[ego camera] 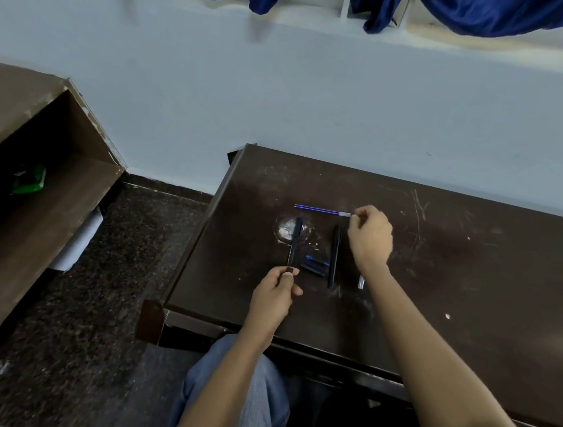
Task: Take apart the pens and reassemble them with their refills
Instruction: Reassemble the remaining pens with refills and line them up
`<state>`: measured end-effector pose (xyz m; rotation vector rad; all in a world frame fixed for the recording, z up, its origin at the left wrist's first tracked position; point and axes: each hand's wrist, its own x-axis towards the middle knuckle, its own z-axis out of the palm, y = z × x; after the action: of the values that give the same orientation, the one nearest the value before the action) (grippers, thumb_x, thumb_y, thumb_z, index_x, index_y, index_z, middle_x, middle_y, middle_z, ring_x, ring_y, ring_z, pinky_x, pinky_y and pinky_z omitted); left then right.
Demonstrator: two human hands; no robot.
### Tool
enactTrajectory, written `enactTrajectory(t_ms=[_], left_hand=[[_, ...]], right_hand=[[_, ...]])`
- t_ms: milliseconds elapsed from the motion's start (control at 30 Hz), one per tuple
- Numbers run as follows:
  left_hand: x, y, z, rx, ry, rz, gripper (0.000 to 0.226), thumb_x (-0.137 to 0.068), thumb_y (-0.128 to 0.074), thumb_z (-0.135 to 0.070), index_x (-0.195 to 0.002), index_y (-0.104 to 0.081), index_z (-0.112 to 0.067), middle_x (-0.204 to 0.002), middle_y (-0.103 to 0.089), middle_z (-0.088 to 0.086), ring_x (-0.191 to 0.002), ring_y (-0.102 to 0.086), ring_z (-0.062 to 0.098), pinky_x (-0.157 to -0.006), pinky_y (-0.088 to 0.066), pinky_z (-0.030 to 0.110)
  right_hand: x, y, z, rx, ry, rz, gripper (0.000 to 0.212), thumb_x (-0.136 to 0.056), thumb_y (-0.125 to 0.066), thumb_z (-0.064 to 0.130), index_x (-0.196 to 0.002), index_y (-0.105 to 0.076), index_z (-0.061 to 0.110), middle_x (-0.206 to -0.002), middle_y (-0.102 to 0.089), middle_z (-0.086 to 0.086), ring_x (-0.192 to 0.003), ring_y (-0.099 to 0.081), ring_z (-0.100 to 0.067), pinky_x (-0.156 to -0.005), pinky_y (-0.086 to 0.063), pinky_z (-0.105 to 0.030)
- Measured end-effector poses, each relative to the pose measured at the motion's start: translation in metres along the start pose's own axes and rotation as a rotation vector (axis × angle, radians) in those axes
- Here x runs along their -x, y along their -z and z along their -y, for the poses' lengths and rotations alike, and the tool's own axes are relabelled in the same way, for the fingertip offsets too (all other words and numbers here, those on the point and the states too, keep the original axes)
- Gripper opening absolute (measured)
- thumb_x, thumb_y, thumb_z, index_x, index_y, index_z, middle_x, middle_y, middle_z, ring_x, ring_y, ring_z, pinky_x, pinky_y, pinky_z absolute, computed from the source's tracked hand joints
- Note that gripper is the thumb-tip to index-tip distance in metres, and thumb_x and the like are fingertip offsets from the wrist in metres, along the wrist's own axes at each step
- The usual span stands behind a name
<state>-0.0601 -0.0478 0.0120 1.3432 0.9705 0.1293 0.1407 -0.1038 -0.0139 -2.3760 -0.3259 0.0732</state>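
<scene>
Reader: Denim-clad knees [255, 403] sit lowest in the view, beneath two bare forearms. What does each hand do?

Legend: Left hand [274, 295], fingers curled, pinches the near end of a slim black plastic pen [293, 245]. The pen lies on the scratched dark brown wooden table [472, 283] and points away from the person. Right hand [370, 237], also curled, pinches in its fingertips the right end of a thin clear refill filled with blue ink [321, 210]. The refill runs crosswise just beyond the pen's far tip; whether it touches the table cannot be told.

Reader: And between the hands?

Legend: A second slim black pen barrel [334, 256] lies parallel to the first, just left of the right wrist. Between the two rest short blue-and-black pieces [314, 264], too blurred to identify. A small grey cylindrical piece [361, 282] lies just beside the right wrist.

Reader: Surroundings?

Legend: At left, an open brown wooden cabinet [40, 135] holds a green packet [29, 180]. Dark blue curtains [498, 14] hang above a pale wall [284, 93]. The floor [113, 266] is dark and speckled.
</scene>
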Motion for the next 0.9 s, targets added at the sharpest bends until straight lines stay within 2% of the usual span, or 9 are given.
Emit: enactTrajectory(t_ms=[67,200,300,433,600,733,833,900], left_hand=[[0.007,-0.002,-0.001,0.017,0.016,-0.001,0.020,-0.099,-0.042,-0.022,-0.108,-0.060,-0.021,-0.074,-0.060,-0.005,-0.053,-0.042,0.005,-0.048,-0.035,0.019],[0.019,-0.010,-0.002,-0.014,0.003,0.027,0.024,-0.100,-0.041,-0.023,-0.102,-0.064,-0.017,-0.076,-0.060,-0.005,-0.054,-0.042,0.006,-0.050,-0.036,0.019],[0.025,-0.013,-0.004,-0.045,-0.012,0.055,0.025,-0.100,-0.041,-0.023,-0.100,-0.065,-0.017,-0.075,-0.060,-0.005,-0.056,-0.043,0.006,-0.050,-0.036,0.018],[0.026,-0.011,-0.003,-0.069,-0.024,0.060,0.025,-0.100,-0.041,-0.024,-0.099,-0.065,-0.018,-0.076,-0.060,-0.005,-0.057,-0.044,0.006,-0.051,-0.036,0.018],[0.026,-0.004,-0.001,-0.106,-0.080,0.042,0.024,-0.100,-0.042,-0.028,-0.099,-0.066,-0.026,-0.081,-0.064,-0.006,-0.069,-0.054,0.005,-0.065,-0.042,0.018],[0.029,-0.001,0.000,-0.119,-0.076,0.042,0.026,-0.101,-0.040,-0.032,-0.100,-0.066,-0.031,-0.087,-0.066,-0.007,-0.079,-0.058,0.004,-0.070,-0.046,0.019],[0.031,0.002,-0.001,-0.120,-0.056,0.052,0.026,-0.101,-0.039,-0.033,-0.101,-0.065,-0.034,-0.090,-0.065,-0.007,-0.085,-0.059,0.006,-0.073,-0.048,0.024],[0.032,0.004,-0.002,-0.117,-0.051,0.055,0.027,-0.101,-0.038,-0.033,-0.101,-0.065,-0.036,-0.091,-0.065,-0.008,-0.087,-0.059,0.006,-0.074,-0.048,0.025]], right_hand=[[0.018,0.012,-0.015,0.079,-0.158,-0.028,0.027,-0.092,-0.054,0.029,-0.111,-0.056,0.010,-0.112,-0.062,-0.012,-0.101,-0.061,-0.034,-0.083,-0.051,-0.048],[0.042,0.022,-0.035,0.226,-0.332,0.110,0.046,-0.093,-0.053,0.039,-0.117,-0.046,0.000,-0.122,-0.055,-0.022,-0.111,-0.055,-0.044,-0.087,-0.045,-0.047],[0.045,0.022,-0.037,0.255,-0.359,0.201,0.049,-0.094,-0.054,0.040,-0.120,-0.047,-0.002,-0.125,-0.056,-0.021,-0.113,-0.056,-0.043,-0.089,-0.046,-0.045],[0.042,0.021,-0.033,0.259,-0.374,0.257,0.041,-0.093,-0.055,0.032,-0.118,-0.054,-0.001,-0.120,-0.061,-0.018,-0.109,-0.060,-0.039,-0.087,-0.049,-0.044],[0.039,0.024,-0.029,0.252,-0.418,0.290,0.032,-0.093,-0.054,0.026,-0.115,-0.058,0.003,-0.115,-0.063,-0.016,-0.104,-0.062,-0.037,-0.085,-0.051,-0.043],[0.037,0.024,-0.030,0.216,-0.440,0.321,0.031,-0.093,-0.054,0.026,-0.114,-0.059,0.004,-0.114,-0.064,-0.016,-0.102,-0.063,-0.036,-0.087,-0.053,-0.045],[0.041,0.028,-0.025,0.139,-0.405,0.255,0.033,-0.095,-0.049,0.026,-0.111,-0.057,-0.002,-0.110,-0.064,-0.018,-0.098,-0.062,-0.037,-0.082,-0.050,-0.040],[0.048,0.032,-0.019,-0.086,-0.292,0.152,0.030,-0.098,-0.044,0.024,-0.103,-0.057,-0.003,-0.089,-0.066,-0.011,-0.077,-0.059,-0.024,-0.072,-0.043,-0.033]])
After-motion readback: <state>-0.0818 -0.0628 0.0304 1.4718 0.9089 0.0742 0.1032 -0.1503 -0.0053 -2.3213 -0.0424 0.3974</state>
